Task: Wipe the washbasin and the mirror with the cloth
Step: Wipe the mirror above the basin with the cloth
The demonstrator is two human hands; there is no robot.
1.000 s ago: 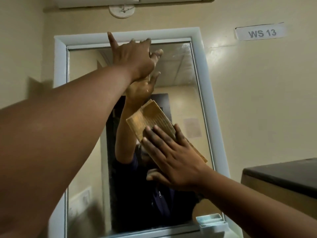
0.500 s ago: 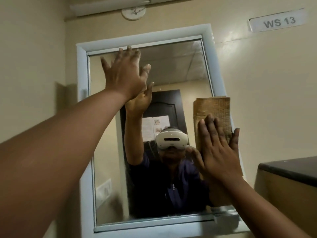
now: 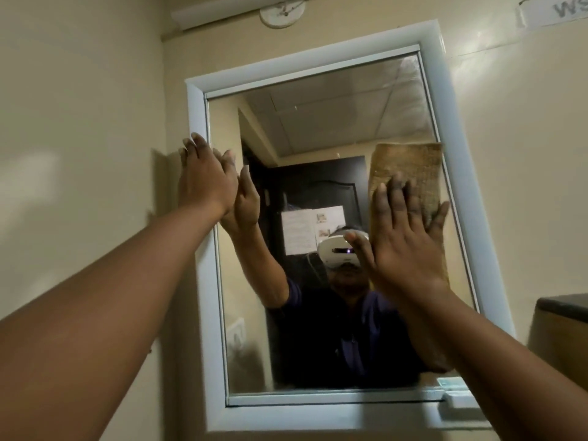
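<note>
I see my right hand point(image 3: 405, 249) flat, fingers spread, pinning the upright cloth point(image 3: 410, 176) to the mirror point(image 3: 334, 128) by its right edge, unwiped glass stretching left toward my open left hand point(image 3: 206, 183).

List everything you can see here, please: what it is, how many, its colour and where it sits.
mirror: one, pale blue-white frame, on the wall ahead
cloth: one, tan, flat on the glass by the right frame edge
clock: one, white, above the mirror
wall sign: one, white, top right, cut off
counter: one, dark top, right edge
left hand: one, flat on the mirror's left frame edge
right hand: one, pressing the cloth
</note>
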